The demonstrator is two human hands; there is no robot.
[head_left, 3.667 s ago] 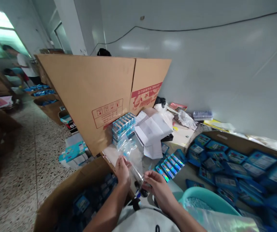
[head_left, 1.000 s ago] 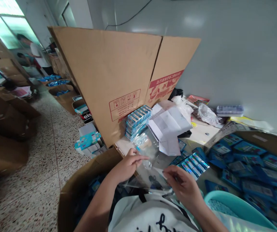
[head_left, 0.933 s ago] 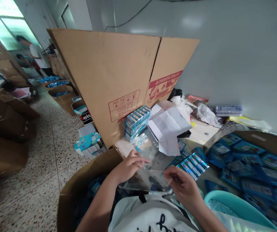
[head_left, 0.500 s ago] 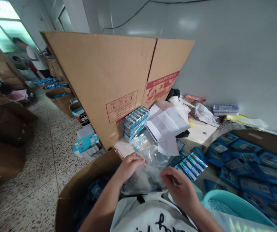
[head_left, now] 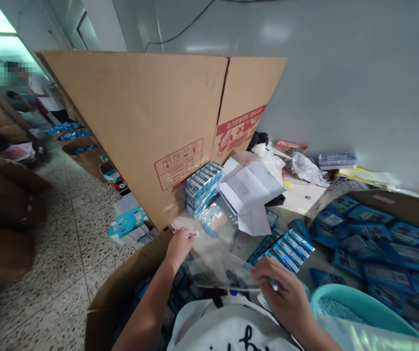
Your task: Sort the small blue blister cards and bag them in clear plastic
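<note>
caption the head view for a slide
Clear plastic film between the left hand and right hand, with stacked blue packs and a teal basin nearby.

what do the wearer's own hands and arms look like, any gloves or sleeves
The left hand and right hand are ungloved. Both forearms show bare, with no sleeves, watch or markings visible. Between them is a white garment with black script-style lettering.

A plastic bag lies between the left hand and right hand. Beyond, stacked packs stand before a cardboard panel, left of papers. At right, a basin sits before packets.
</note>
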